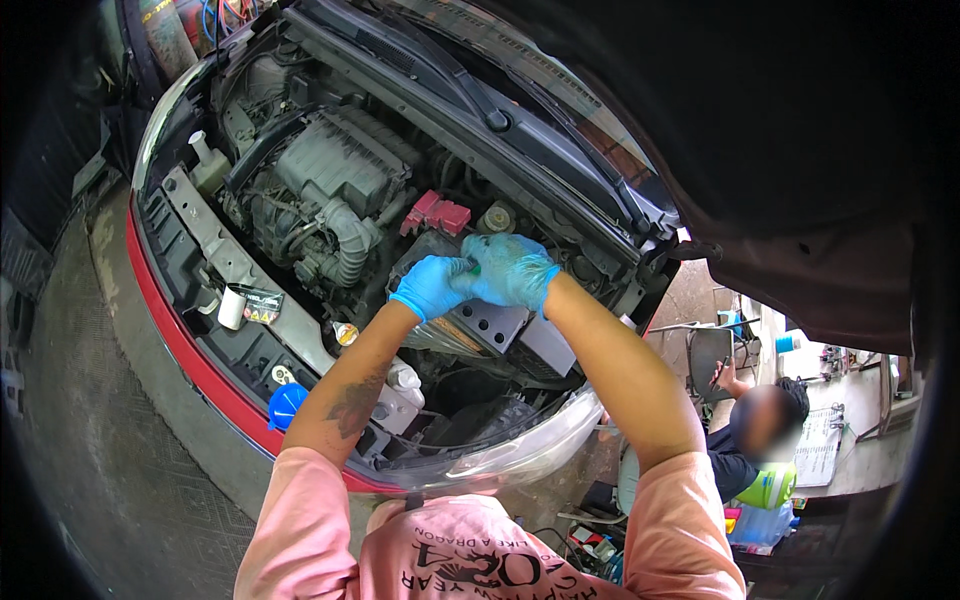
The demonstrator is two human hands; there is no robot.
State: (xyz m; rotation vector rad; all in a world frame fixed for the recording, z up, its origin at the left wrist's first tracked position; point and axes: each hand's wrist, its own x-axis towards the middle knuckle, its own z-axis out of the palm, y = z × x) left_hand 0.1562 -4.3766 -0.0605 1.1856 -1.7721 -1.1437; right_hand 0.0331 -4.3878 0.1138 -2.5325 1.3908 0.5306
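Both my hands wear light blue gloves and meet above the car battery [490,325] in the engine bay. My left hand [435,286] is closed, its fingertips against my right hand [512,270], whose fingers are curled inward. A small patch of green shows between them, but what they hold is mostly hidden. Just beyond my hands sits a red plastic terminal cover [437,213]. Beside it is a round reservoir cap [496,218]. My hands and forearms cover part of the battery top.
The engine cover [335,160] and a ribbed air hose [352,245] lie to the left. Along the front edge are a blue funnel [287,405], a white cylinder [232,308] and a white reservoir [400,392]. The raised hood [800,200] hangs at right; a person [735,450] sits beyond.
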